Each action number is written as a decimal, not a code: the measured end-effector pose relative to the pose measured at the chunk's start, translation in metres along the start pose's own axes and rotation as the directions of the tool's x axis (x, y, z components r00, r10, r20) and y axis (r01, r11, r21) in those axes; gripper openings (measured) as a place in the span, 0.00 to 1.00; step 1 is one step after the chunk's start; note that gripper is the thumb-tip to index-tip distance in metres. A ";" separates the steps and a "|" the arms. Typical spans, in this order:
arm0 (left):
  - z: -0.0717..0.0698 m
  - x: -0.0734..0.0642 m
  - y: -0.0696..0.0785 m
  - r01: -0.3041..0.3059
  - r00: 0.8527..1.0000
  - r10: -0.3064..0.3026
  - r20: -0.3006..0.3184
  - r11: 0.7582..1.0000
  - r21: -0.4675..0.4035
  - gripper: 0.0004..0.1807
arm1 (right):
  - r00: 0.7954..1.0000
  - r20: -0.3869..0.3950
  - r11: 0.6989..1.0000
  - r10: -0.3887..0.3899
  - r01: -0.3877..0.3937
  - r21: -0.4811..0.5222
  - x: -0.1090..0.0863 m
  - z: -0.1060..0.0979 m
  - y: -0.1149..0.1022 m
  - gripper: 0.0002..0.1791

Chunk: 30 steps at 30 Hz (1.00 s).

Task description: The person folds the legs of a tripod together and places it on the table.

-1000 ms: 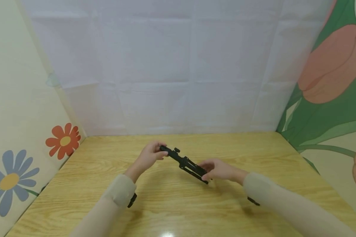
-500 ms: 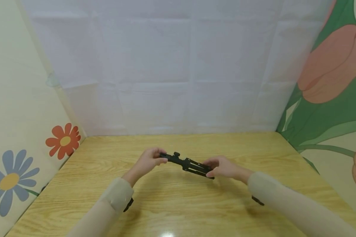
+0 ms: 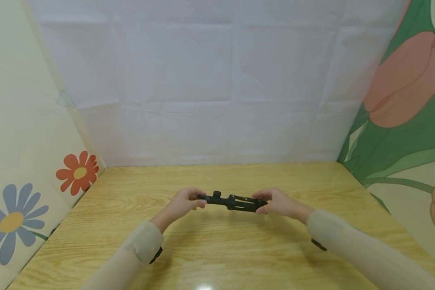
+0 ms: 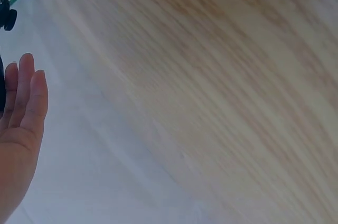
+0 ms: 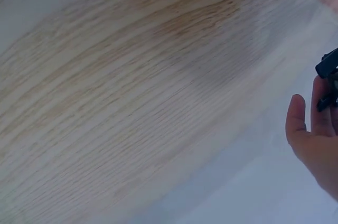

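A black mini tripod point(image 3: 221, 200) with folded legs lies nearly level between my hands in the head view, a little above the wooden table. A knob sticks up near its left end. My left hand point(image 3: 183, 203) pinches that left end between thumb and fingers. At the other end, my right hand point(image 3: 280, 203) holds the leg tips between thumb and fingers. The left wrist view catches only part of the left hand point(image 4: 24, 118) at its edge, with a dark bit of the tripod beside it. Leg ends of the tripod point(image 5: 328, 65) show against the fingers in the right wrist view.
The wood-grain table point(image 3: 217, 249) spreads under both hands. A white creased cloth point(image 3: 188, 80) hangs behind its far edge. Flower-patterned panels stand left and right, with a red flower point(image 3: 80, 172) on the left one. Black straps show under both sleeves.
The tripod has turned from a slope down to the right to nearly level. My left hand has come down and nearer; my right hand has shifted right along the legs towards their tips.
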<state>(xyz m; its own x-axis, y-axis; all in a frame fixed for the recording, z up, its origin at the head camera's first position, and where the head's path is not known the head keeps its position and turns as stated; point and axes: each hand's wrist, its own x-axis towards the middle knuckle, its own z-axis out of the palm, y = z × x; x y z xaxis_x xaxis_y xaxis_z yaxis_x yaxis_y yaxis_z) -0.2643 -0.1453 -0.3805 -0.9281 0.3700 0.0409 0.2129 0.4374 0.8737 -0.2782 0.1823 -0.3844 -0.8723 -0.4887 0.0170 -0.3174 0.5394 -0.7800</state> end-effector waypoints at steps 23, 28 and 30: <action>0.013 0.003 -0.011 -0.066 0.994 0.053 0.100 0.990 0.125 0.13 | 0.999 0.015 0.994 -0.047 0.048 -0.098 -0.004 -0.007 0.005 0.27; 0.016 0.004 -0.011 -0.058 0.994 0.040 0.103 0.984 0.171 0.11 | 0.996 0.017 0.987 -0.088 0.090 -0.131 -0.003 -0.007 0.007 0.27; 0.017 0.003 -0.011 -0.053 0.993 0.034 0.110 0.982 0.182 0.10 | 0.994 0.020 0.983 -0.110 0.111 -0.146 -0.003 -0.007 0.009 0.27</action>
<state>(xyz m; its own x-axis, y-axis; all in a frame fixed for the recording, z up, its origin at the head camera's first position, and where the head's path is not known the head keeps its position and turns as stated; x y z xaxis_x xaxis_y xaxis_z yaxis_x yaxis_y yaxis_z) -0.2644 -0.1348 -0.3986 -0.8811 0.4725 0.0165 0.3143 0.5592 0.7671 -0.2813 0.1932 -0.3870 -0.8247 -0.5583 0.0901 -0.4633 0.5756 -0.6738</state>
